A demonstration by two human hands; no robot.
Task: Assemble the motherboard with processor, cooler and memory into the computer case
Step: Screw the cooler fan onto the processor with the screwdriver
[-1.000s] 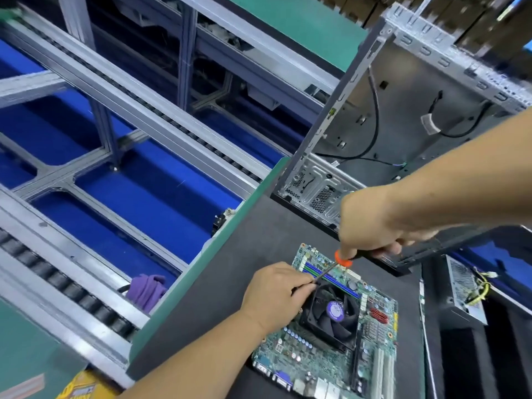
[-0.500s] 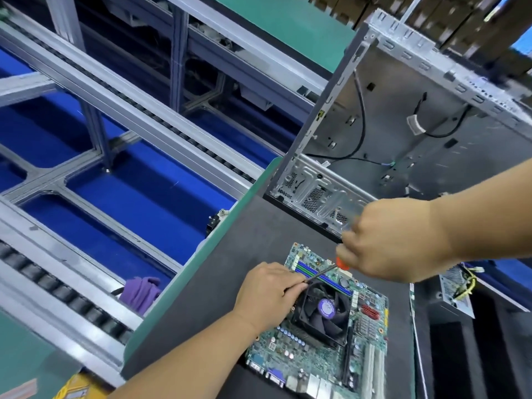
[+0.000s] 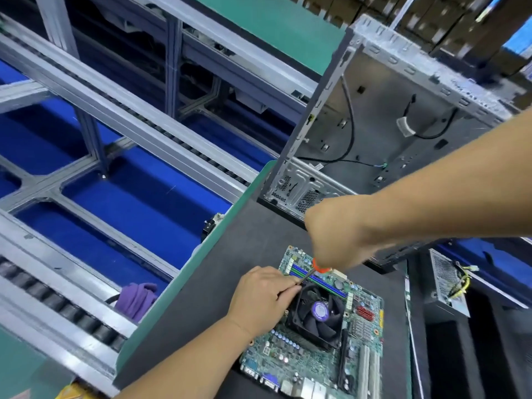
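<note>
While the right hand (image 3: pixel 339 237) is closed round the orange handle of a screwdriver (image 3: pixel 318 266), the shaft goes down at a slant to the far-left corner of the cooler (image 3: pixel 318 315). I think this is for tightening a cooler screw, but the tip is hidden behind the fingers of the left hand (image 3: pixel 262 298). The left hand lies on the board (image 3: pixel 313 352) at the left side of the cooler, with fingers curled near the shaft. Prob. it steadies the tip or the cooler; if it really pinches the shaft, I cannot tell.

The board lies flat on the dark counter (image 3: pixel 218 283), near its front edge, not yet in the case (image 3: pixel 388 131). The case lies open toward the far right of the counter, well apart from the board, so it is ready to receive it later.

Count: 1 board, 1 cooler w/ 1 fan, 1 screwdriver, 1 case. The memory slots (image 3: pixel 322 280) are blue and green lines just behind the cooler; approx. 4, but blurred, and whether sticks are in them I cannot tell. The processor is not visible, presumably under the cooler. 1 power supply (image 3: pixel 446 277) w/ yellow wires stands at the right, and 1 purple cloth (image 3: pixel 136 299) lies left, beside the counter edge.
</note>
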